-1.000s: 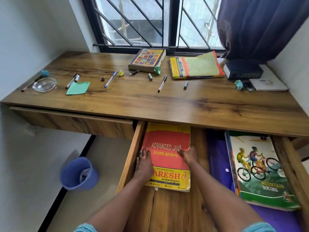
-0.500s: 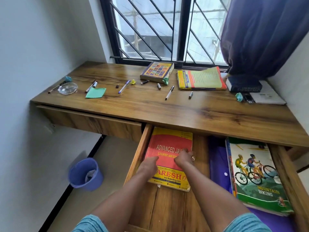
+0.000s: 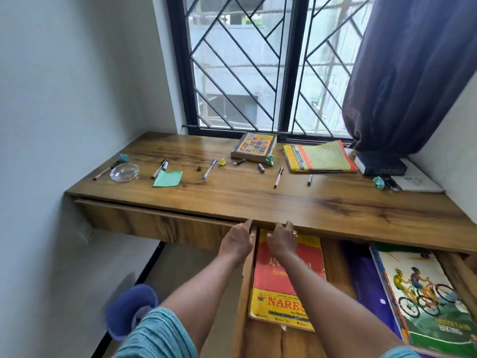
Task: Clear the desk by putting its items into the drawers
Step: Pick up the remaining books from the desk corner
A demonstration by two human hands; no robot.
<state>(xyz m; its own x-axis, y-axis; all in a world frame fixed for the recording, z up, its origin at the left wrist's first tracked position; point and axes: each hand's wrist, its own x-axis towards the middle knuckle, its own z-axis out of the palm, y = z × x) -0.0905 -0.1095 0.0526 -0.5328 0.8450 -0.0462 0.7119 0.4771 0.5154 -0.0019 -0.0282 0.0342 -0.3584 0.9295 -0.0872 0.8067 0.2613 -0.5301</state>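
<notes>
Grained brown wooden desk [image 3: 258,200] is stretching beneath a barred window, with a purple curtain [image 3: 413,73] hanging at the right. Below its front edge, the open right-hand wooden drawer [image 3: 335,270] is holding a red-and-yellow softcover book [image 3: 268,288] lying flat at the left, a purple plastic folder [image 3: 369,288] in the middle and a mountain-biking picture book [image 3: 423,298] resting on the folder's right part. The left drawer front [image 3: 154,226] is sitting closed. The left hand [image 3: 237,241] is reaching over the open drawer's left wall and the right hand [image 3: 282,240] is hovering above the red-and-yellow book's far end; both are loose-fingered and gripping nothing, though whether the fingertips are touching the desk edge is hard to tell. On the desktop, a clear glass dish [image 3: 124,172], a green sticky note [image 3: 167,178], scattered pens, a colourful thick book [image 3: 254,147], a yellow-and-red book stack [image 3: 320,158] and a dark blue book [image 3: 379,166] are lying well apart from the hands. A blue bin [image 3: 131,308] is standing on the floor, left of the arms.
</notes>
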